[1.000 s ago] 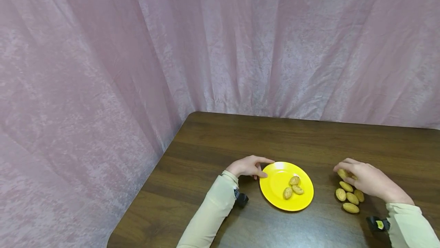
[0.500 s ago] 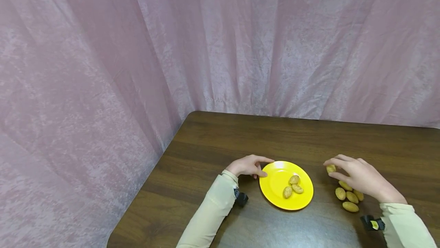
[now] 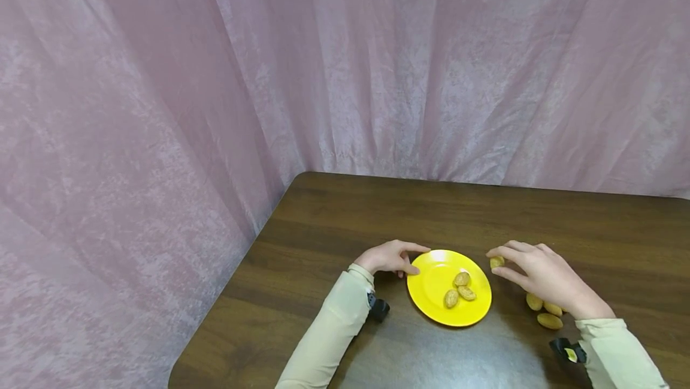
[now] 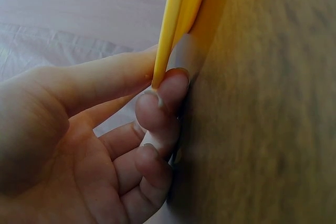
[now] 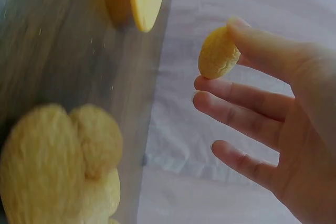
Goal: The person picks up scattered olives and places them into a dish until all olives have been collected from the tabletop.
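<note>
On the left, my left hand (image 3: pixel 389 259) pinches the rim of a round yellow plate (image 3: pixel 429 293). In the left wrist view, thumb and fingers grip the plate's edge (image 4: pixel 170 27) close to the tabletop. Three small yellow-brown potatoes (image 3: pixel 450 299) lie on the plate. My right hand (image 3: pixel 547 275) holds another potato (image 3: pixel 497 262) between thumb and fingertips, above the table just right of the plate. The right wrist view shows this oval, rough-skinned potato (image 5: pixel 218 53) clearly, with the other fingers spread apart.
A small pile of potatoes (image 3: pixel 550 321) rests on the table beneath my right wrist, partly hidden by it. The brown wooden table (image 3: pixel 345 215) has a rounded back left corner. Pink curtains (image 3: pixel 377 77) hang behind and to the left.
My right hand has lifted a potato from the pile and carried it left toward the plate. The left hand and plate have hardly moved.
</note>
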A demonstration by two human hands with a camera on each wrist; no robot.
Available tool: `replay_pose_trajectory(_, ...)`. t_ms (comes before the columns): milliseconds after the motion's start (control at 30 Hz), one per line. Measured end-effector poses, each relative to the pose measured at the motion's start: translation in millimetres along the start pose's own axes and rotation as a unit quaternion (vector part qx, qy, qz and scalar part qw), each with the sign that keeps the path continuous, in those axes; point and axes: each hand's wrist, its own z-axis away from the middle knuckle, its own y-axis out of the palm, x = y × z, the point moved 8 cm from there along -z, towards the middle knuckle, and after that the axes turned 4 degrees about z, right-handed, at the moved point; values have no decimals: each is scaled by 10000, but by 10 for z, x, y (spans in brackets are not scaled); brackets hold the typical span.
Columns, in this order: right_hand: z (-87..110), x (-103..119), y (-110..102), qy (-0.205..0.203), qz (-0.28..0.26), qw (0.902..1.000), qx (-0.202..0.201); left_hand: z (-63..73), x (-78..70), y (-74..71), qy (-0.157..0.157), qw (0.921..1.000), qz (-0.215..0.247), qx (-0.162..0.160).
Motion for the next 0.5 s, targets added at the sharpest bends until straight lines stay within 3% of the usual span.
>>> replay_pose_trajectory(500, -145, 345, 46, -313, -110, 9994, 3, 6, -1, -3, 23, 10000, 48, 36)
